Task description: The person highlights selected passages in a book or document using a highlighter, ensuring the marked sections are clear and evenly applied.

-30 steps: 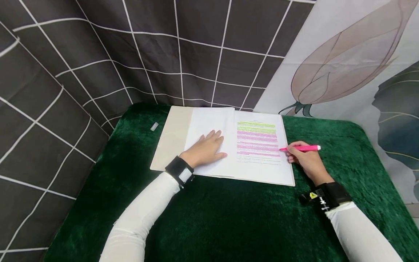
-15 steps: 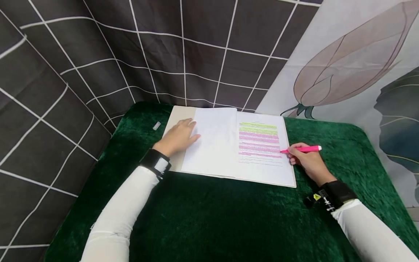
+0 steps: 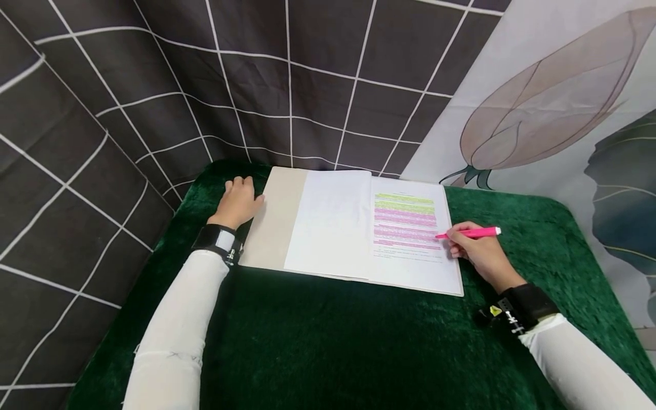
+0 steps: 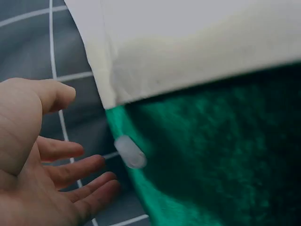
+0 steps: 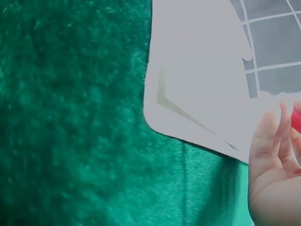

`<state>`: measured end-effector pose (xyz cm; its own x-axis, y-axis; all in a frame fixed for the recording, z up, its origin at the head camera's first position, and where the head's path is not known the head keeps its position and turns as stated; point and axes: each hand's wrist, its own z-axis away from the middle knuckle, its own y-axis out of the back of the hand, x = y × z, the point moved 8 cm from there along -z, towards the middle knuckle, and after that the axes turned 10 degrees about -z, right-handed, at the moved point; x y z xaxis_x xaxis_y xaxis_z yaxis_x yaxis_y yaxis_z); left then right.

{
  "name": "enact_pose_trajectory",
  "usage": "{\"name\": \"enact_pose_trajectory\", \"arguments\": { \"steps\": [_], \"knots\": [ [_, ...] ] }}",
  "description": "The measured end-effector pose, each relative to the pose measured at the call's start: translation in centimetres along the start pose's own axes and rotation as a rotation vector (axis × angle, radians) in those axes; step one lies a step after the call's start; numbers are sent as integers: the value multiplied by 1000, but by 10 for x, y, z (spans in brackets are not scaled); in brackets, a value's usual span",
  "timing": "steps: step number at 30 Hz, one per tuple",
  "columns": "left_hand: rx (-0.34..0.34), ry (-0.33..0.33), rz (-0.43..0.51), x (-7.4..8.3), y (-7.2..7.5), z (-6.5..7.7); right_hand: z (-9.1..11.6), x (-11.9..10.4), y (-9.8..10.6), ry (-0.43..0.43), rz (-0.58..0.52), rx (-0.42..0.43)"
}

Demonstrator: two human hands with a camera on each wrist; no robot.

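An open folder with a beige cover [image 3: 279,216] lies on the green cloth. Its left sheet [image 3: 328,228] is white, and the right page [image 3: 405,273] carries printed lines marked yellow-green and pink. My right hand [image 3: 482,256] grips a pink highlighter [image 3: 483,232], its tip over the marked lines near the page's right edge. In the right wrist view just a sliver of the highlighter [image 5: 296,120] shows. My left hand [image 3: 236,202], fingers spread and relaxed, is beside the folder's left edge. Close to its fingertips lies a small whitish rounded block [image 4: 130,151], hidden in the head view.
Green plush cloth [image 3: 328,341] covers the table. A dark curtain with white grid lines [image 3: 318,85] hangs along the back and left side, and a white one with a plant print [image 3: 538,108] at the right.
My left hand has lifted off the white sheet and moved left past the cover, over the spot where the small whitish block lay. My right hand keeps the highlighter at nearly the same place.
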<state>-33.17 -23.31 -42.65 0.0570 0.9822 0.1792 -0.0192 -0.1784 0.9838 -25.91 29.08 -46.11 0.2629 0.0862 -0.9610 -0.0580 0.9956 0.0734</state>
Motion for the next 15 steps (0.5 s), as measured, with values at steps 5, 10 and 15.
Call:
{"name": "enact_pose_trajectory", "arguments": {
  "steps": [5,10,15],
  "knots": [
    [-37,55,22,-13,-9,-4,-1,-8,-3,40,78,-24],
    [-43,80,23,-17,-14,-7,-2,-16,-7,63,105,-43],
    [6,58,-3,-15,-12,-9,-2,-21,-10,61,132,-52]
  ]
}}
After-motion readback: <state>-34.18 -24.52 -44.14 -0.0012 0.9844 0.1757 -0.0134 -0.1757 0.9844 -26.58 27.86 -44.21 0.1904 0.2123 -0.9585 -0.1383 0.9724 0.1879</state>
